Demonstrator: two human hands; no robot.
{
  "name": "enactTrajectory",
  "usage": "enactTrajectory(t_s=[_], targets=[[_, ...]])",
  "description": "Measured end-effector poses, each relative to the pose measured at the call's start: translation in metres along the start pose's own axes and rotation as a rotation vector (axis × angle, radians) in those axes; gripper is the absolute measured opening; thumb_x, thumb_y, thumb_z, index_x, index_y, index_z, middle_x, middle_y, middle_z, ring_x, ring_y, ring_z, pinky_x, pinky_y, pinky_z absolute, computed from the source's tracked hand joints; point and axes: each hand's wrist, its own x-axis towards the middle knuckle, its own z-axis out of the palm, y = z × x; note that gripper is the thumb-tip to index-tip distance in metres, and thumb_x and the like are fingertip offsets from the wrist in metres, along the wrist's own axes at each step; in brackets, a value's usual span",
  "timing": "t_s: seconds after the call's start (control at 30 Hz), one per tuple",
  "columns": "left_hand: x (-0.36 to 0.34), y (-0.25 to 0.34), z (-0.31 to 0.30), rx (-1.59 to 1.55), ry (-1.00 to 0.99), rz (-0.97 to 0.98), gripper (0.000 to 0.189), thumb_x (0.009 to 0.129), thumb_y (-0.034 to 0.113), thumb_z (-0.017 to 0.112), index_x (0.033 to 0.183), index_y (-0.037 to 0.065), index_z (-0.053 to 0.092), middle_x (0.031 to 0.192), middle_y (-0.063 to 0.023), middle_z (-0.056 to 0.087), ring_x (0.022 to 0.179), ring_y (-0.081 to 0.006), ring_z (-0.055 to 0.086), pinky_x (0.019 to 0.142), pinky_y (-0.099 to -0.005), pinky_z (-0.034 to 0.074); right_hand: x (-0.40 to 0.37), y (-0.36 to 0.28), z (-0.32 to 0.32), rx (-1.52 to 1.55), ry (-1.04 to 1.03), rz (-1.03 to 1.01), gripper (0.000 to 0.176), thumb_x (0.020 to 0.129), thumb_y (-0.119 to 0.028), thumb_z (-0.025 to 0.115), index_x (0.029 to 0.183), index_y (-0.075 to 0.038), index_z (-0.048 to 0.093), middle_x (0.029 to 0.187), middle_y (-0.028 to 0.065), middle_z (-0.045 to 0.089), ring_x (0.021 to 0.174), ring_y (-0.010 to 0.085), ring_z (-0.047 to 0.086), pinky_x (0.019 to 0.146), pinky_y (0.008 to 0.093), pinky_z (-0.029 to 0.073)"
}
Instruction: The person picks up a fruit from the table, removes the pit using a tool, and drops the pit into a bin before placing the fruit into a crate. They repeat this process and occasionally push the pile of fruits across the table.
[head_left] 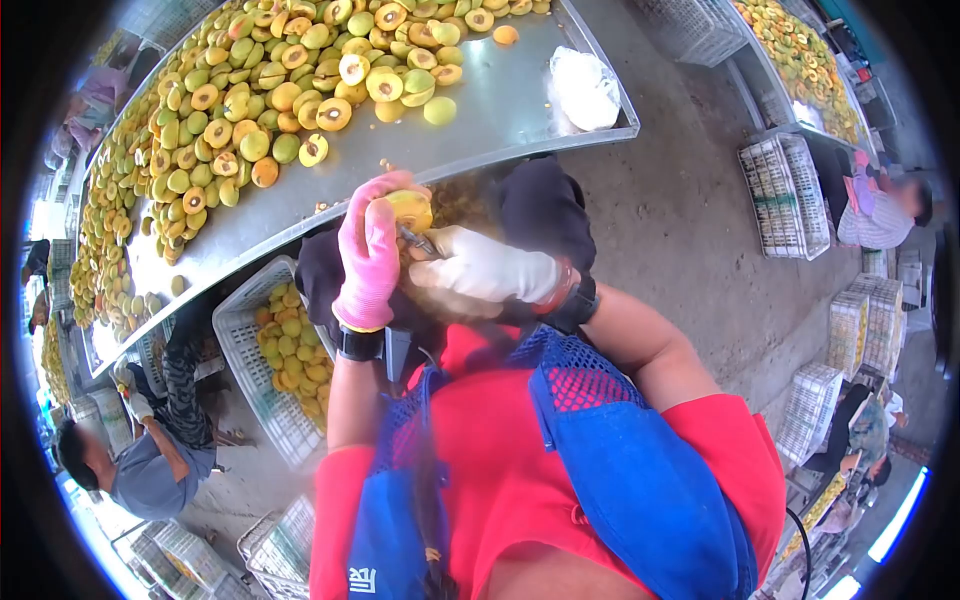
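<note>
My left hand (370, 250), in a pink glove, is wrapped round a yellow peach (411, 208) just off the table's front edge. A white glove covers my right hand (488, 264), which is closed on a small metal hand tool (417, 240). The tool's tip meets the lower side of the peach; its exact shape is hidden by my fingers. Close beyond my hands, a metal table (470, 120) bears a big heap of peaches (290, 80), many cut in half with brown pits or hollows showing.
A crumpled white plastic bag (584, 90) lies at the table's right corner. By my left side stands a white crate (245, 330) of peaches. Another white crate (783, 195) is on the floor at right. A person (165, 465) sits at lower left; others work farther off.
</note>
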Motion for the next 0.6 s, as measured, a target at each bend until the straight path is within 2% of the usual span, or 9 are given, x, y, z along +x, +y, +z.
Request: enactTrajectory(t_s=[0.03,0.13,0.23,0.33,0.4,0.43,0.47,0.53,0.6], targets=[[0.0,0.0,-0.004,-0.07,-0.07,-0.013,0.039,0.106,0.031,0.049,0.122,-0.003,0.057,0.11,-0.0135,0.068,0.101,-0.0179,0.064,0.092,-0.0315,0.05,-0.005,-0.005,0.0,0.06,-0.031,0.047,0.01,0.098,-0.017,0.056,0.094,-0.012,0.048,0.064,-0.0028,0.044,0.045,0.0065,0.04,0.04,0.0245,0.034],[-0.001,0.004,-0.006,-0.12,-0.151,-0.044,0.038,0.105,0.028,0.051,0.124,-0.004,0.056,0.109,-0.0129,0.069,0.099,-0.0188,0.066,0.091,-0.0318,0.051,-0.016,-0.016,-0.002,0.136,-0.12,0.169,0.012,0.099,-0.021,0.057,0.091,-0.013,0.055,0.069,-0.0094,0.049,0.052,0.0017,0.045,0.044,0.0217,0.033],[-0.003,0.011,-0.013,-0.066,-0.248,-0.123,0.038,0.104,0.027,0.052,0.124,-0.004,0.057,0.109,-0.0127,0.069,0.098,-0.0201,0.067,0.09,-0.0318,0.052,-0.014,-0.01,-0.007,0.196,-0.255,0.149,0.012,0.099,-0.022,0.056,0.09,-0.013,0.053,0.066,-0.0096,0.047,0.047,0.0028,0.043,0.04,0.0232,0.031],[-0.007,0.003,-0.02,-0.017,-0.288,-0.072,0.041,0.102,0.029,0.055,0.124,-0.004,0.06,0.108,-0.0129,0.07,0.099,-0.0204,0.067,0.09,-0.0319,0.053,-0.022,-0.027,0.002,0.194,-0.261,0.198,0.016,0.099,-0.022,0.056,0.086,-0.013,0.052,0.064,-0.0095,0.044,0.047,0.0029,0.04,0.04,0.0236,0.028],[-0.007,0.003,-0.023,0.067,-0.27,-0.043,0.043,0.1,0.032,0.058,0.124,-0.004,0.061,0.107,-0.013,0.071,0.1,-0.0201,0.068,0.09,-0.0319,0.053,-0.018,-0.021,-0.001,0.214,-0.296,0.213,0.008,0.097,-0.014,0.055,0.095,-0.014,0.047,0.072,-0.0076,0.041,0.052,0.0019,0.037,0.041,0.0212,0.029],[-0.007,0.002,-0.024,0.109,-0.259,-0.026,0.044,0.099,0.033,0.059,0.123,-0.004,0.061,0.107,-0.013,0.071,0.101,-0.02,0.068,0.09,-0.0319,0.053,-0.016,-0.021,-0.003,0.22,-0.314,0.22,0.011,0.096,-0.01,0.054,0.099,-0.014,0.045,0.076,-0.0067,0.04,0.055,0.0015,0.036,0.041,0.02,0.029],[-0.008,0.002,-0.025,0.136,-0.257,-0.011,0.045,0.098,0.034,0.06,0.124,-0.003,0.061,0.107,-0.0131,0.071,0.101,-0.0197,0.068,0.09,-0.0321,0.053,-0.016,-0.021,-0.001,0.203,-0.296,0.237,0.008,0.097,-0.014,0.054,0.093,-0.014,0.047,0.071,-0.0076,0.04,0.051,0.0021,0.036,0.04,0.0218,0.028],[-0.009,-0.001,-0.025,0.187,-0.253,0.02,0.047,0.097,0.035,0.062,0.125,-0.003,0.061,0.107,-0.0132,0.071,0.101,-0.0192,0.068,0.089,-0.0323,0.053,-0.018,-0.031,0.008,0.169,-0.256,0.271,0.02,0.099,-0.023,0.055,0.082,-0.013,0.051,0.061,-0.0092,0.04,0.045,0.0034,0.036,0.039,0.0253,0.025],[-0.008,0.0,-0.026,0.206,-0.282,0.016,0.046,0.098,0.035,0.06,0.124,-0.003,0.061,0.107,-0.0133,0.071,0.102,-0.0194,0.068,0.09,-0.033,0.053,-0.017,-0.025,0.005,0.188,-0.275,0.258,0.02,0.099,-0.023,0.054,0.082,-0.014,0.051,0.061,-0.0092,0.041,0.045,0.0038,0.036,0.039,0.0257,0.025]])
